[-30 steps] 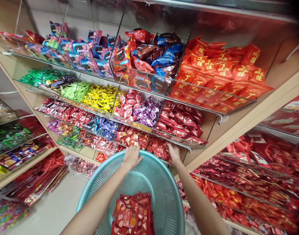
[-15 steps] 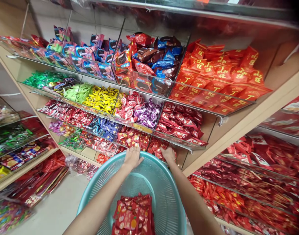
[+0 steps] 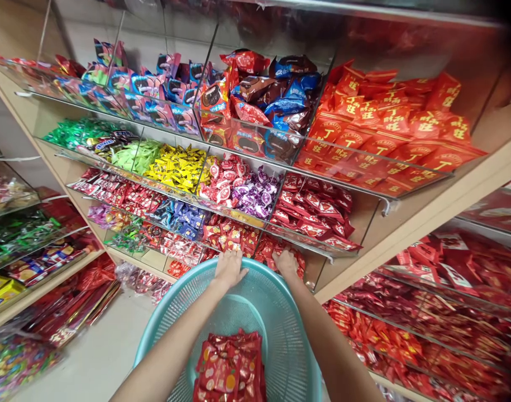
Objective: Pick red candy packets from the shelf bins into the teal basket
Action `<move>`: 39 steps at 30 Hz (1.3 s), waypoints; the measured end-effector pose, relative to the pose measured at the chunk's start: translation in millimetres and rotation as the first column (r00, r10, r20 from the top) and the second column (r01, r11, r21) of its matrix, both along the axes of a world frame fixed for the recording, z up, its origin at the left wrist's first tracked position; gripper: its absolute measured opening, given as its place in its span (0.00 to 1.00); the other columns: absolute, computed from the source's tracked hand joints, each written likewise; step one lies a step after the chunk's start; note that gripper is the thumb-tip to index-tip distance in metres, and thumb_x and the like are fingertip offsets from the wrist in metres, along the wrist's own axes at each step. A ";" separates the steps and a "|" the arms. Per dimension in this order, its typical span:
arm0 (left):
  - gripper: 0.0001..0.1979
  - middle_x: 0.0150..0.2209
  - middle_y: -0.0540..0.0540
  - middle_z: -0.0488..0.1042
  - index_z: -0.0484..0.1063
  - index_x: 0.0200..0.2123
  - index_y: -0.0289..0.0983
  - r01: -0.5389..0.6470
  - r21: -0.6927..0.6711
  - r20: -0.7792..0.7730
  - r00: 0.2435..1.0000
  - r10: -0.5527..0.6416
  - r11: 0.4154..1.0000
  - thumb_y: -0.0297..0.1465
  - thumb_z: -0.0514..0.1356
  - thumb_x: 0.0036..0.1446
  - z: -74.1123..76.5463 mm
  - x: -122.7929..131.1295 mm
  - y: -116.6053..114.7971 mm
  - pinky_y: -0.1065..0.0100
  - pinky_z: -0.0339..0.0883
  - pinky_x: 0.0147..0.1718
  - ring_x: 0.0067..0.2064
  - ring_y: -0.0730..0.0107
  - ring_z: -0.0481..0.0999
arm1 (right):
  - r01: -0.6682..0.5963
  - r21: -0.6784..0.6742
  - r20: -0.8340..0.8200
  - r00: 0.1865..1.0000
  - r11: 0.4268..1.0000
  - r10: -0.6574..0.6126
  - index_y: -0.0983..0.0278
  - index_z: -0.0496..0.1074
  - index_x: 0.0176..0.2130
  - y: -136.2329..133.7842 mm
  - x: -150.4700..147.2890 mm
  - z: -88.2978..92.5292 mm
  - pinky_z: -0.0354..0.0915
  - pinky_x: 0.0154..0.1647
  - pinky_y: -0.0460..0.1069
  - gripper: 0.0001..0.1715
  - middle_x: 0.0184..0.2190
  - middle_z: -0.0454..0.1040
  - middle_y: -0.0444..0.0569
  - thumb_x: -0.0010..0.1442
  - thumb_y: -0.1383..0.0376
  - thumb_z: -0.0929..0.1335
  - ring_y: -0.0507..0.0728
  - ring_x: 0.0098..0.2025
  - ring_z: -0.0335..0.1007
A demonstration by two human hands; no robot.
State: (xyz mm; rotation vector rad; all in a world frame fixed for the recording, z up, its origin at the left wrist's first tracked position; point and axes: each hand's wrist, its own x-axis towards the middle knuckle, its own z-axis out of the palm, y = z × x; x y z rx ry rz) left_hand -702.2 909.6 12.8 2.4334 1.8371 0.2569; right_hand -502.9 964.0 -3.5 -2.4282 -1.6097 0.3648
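Note:
My left hand (image 3: pixel 230 269) grips the far rim of a teal plastic basket (image 3: pixel 157 321), its fingers over the edge and its thumb inside. At the bottom of the basket lies a pile of red packets (image 3: pixel 230 368) with round orange and gold prints. Past the rim on the right, my right hand (image 3: pixel 286 263) reaches into the lowest shelf bin. Its fingers curl down onto red wrapped candies (image 3: pixel 267 249) there; the fingertips are partly hidden among the wrappers.
Clear-fronted shelves rise above my hands, with yellow candies (image 3: pixel 177 169), purple-and-white candies (image 3: pixel 259 192) and orange-red packets (image 3: pixel 376 131). A wooden side panel (image 3: pixel 418 223) slants at the right. More red packets (image 3: pixel 406 324) fill shelves beyond it. Bagged sweets (image 3: pixel 20 357) lie on the floor at left.
The view has shifted slightly, so the shelves appear a little further right. My right hand still sits among the red candies, its fingers slightly more curled. My left hand stays on the rim.

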 end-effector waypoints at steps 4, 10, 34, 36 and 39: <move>0.22 0.45 0.39 0.66 0.61 0.44 0.35 -0.003 0.003 -0.004 1.000 0.003 1.000 0.45 0.51 0.53 1.5 0.0 0.3 0.58 0.51 0.45 0.47 0.55 0.62 | -0.006 0.020 0.060 0.998 1.000 0.005 0.71 0.59 0.52 -3.2 0.5 -1.2 0.61 0.42 0.53 0.30 0.43 0.69 0.65 0.55 0.56 0.63 0.63 0.46 0.68; 0.22 0.44 0.38 0.66 0.61 0.44 0.34 0.002 -0.010 -0.011 1.000 -0.002 1.000 0.45 0.51 0.53 4.1 0.5 0.3 0.58 0.50 0.44 0.46 0.54 0.62 | -0.070 0.093 0.080 0.995 0.993 0.062 0.69 0.56 0.52 -17.1 7.2 12.5 0.61 0.42 0.53 0.29 0.44 0.67 0.62 0.56 0.56 0.62 0.63 0.45 0.67; 0.23 0.45 0.38 0.66 0.60 0.45 0.34 0.000 0.010 -0.025 1.000 0.001 1.000 0.45 0.50 0.54 -2.4 1.5 1.5 0.59 0.51 0.44 0.47 0.55 0.61 | -0.852 -0.060 -0.258 0.517 0.520 0.816 0.63 0.50 0.60 -211.2 -41.2 68.3 0.56 0.54 0.53 0.39 0.56 0.58 0.56 0.52 0.64 0.66 0.62 0.55 0.57; 0.23 0.45 0.38 0.66 0.60 0.46 0.34 -0.002 0.000 -0.028 1.000 0.002 1.000 0.46 0.49 0.54 -1.9 1.7 1.1 0.59 0.50 0.45 0.47 0.55 0.61 | -0.850 -0.078 -0.244 0.523 0.521 0.817 0.62 0.48 0.60 -214.9 -40.4 69.9 0.56 0.54 0.53 0.39 0.57 0.58 0.55 0.52 0.65 0.65 0.61 0.56 0.56; 0.24 0.46 0.38 0.65 0.60 0.46 0.34 -0.006 -0.002 -0.029 1.000 0.006 1.000 0.46 0.49 0.54 -1.6 2.3 0.6 0.59 0.50 0.45 0.48 0.56 0.61 | -0.881 -0.104 -0.241 0.473 0.462 0.848 0.60 0.47 0.61 -228.0 -43.9 72.0 0.56 0.54 0.51 0.41 0.57 0.57 0.53 0.51 0.66 0.65 0.60 0.56 0.56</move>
